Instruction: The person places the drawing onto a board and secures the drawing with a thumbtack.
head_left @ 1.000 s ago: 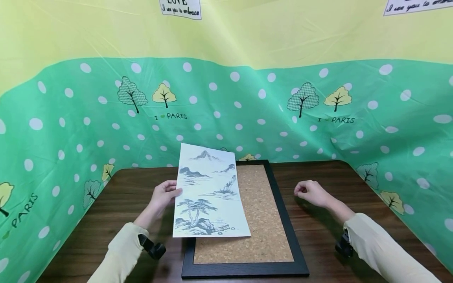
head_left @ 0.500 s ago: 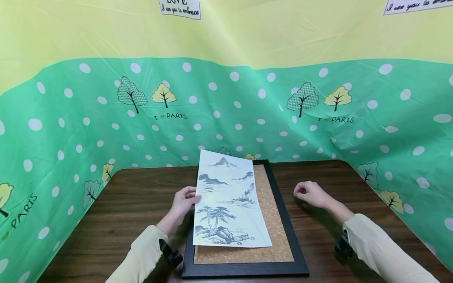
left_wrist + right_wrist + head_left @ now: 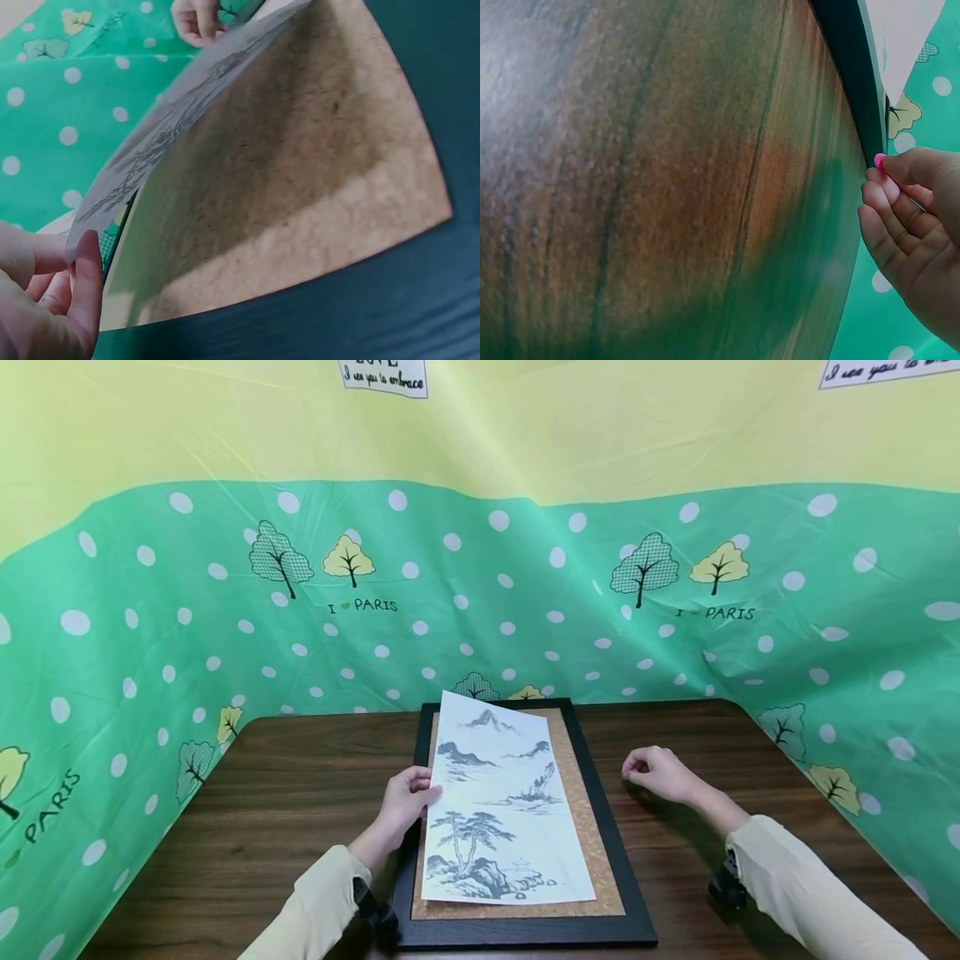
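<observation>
In the lower centre of the head view, a landscape-printed sheet (image 3: 506,802) is pinched at its left edge by the left hand (image 3: 405,802) and held, tilted, over the black-framed cork board (image 3: 606,827). At lower right, beside the board, a small pink object (image 3: 880,160) is pinched by the right hand (image 3: 663,774) near the brown table (image 3: 322,760).

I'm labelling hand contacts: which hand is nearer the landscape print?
The left hand: it pinches the print at its left edge; the right hand is apart, right of the frame.
</observation>
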`<state>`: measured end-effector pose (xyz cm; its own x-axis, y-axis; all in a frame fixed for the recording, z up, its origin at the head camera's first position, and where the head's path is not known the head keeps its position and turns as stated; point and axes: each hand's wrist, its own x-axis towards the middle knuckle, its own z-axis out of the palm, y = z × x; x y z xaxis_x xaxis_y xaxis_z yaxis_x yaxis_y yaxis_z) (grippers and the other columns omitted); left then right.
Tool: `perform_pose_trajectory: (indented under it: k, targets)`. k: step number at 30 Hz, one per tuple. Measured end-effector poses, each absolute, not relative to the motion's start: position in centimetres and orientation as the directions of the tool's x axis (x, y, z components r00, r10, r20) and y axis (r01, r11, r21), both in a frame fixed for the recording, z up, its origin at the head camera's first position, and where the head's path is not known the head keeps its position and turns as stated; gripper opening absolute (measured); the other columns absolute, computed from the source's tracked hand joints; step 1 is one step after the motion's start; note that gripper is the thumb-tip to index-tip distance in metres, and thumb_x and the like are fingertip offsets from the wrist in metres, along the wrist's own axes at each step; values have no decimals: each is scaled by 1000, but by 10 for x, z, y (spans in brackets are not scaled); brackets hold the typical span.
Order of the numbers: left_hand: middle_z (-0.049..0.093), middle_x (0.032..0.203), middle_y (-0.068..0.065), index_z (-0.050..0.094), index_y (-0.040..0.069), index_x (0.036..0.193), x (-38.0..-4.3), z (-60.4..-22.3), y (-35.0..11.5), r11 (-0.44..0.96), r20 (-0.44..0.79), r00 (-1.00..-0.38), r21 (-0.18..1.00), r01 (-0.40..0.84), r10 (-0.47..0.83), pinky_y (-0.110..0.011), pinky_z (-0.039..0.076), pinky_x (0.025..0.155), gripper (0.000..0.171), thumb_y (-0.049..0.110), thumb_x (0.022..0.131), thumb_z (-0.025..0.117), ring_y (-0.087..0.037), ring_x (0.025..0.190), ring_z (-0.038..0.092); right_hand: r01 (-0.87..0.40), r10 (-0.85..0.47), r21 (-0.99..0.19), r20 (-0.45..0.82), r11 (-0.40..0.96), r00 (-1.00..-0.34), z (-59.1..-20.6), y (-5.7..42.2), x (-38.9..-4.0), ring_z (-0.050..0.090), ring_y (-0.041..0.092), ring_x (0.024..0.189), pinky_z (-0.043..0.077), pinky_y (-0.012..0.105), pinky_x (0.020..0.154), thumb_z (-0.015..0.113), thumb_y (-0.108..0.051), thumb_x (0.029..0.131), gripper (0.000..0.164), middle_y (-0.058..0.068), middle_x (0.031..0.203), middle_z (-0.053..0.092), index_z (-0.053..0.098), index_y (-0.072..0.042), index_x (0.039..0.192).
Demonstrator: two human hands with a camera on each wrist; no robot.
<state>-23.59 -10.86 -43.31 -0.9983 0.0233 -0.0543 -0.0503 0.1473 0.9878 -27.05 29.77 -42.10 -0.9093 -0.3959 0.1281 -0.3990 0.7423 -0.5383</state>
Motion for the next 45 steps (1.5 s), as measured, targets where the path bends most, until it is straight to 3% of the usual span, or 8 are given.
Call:
perform_pose_trajectory:
  k: [13, 26, 36, 45]
  targets:
    - [59, 81, -9, 57, -6, 99, -234, -439, -100, 310, 22, -999, 950, 33, 41, -24, 43, 48, 19, -2, 80, 61, -10, 61, 49, -392, -385, -531, 130, 751, -914, -424, 297, -270, 51, 9, 64, 43, 23, 56, 59, 1, 81, 7, 2, 73, 62, 64, -2, 80]
    - [59, 85, -11, 58, -6, 101, -237, -444, -100, 385, 61, -998, 921, 65, 22, -24, 46, 50, 25, -2, 77, 65, -11, 67, 52, -386, -380, -530, 127, 755, -916, -427, 299, -270, 50, 8, 64, 43, 23, 56, 59, 1, 81, 7, 1, 73, 61, 64, -4, 79]
    - [59, 86, -11, 57, -7, 101, -239, -446, -96, 437, 88, -996, 895, 93, 31, -23, 45, 59, 29, -3, 75, 68, -13, 70, 52, -368, -364, -534, 117, 761, -924, -427, 298, -269, 49, 8, 63, 43, 23, 56, 59, 1, 81, 7, 1, 73, 61, 64, -4, 80]
    - [57, 94, -16, 55, -8, 107, -241, -440, -113, 414, 69, -995, 906, 90, 65, -28, 51, 58, 34, -3, 75, 68, -17, 75, 56, -386, -380, -524, 125, 759, -917, -423, 299, -268, 50, 8, 63, 43, 23, 56, 58, 2, 81, 8, 2, 73, 61, 64, -3, 79]
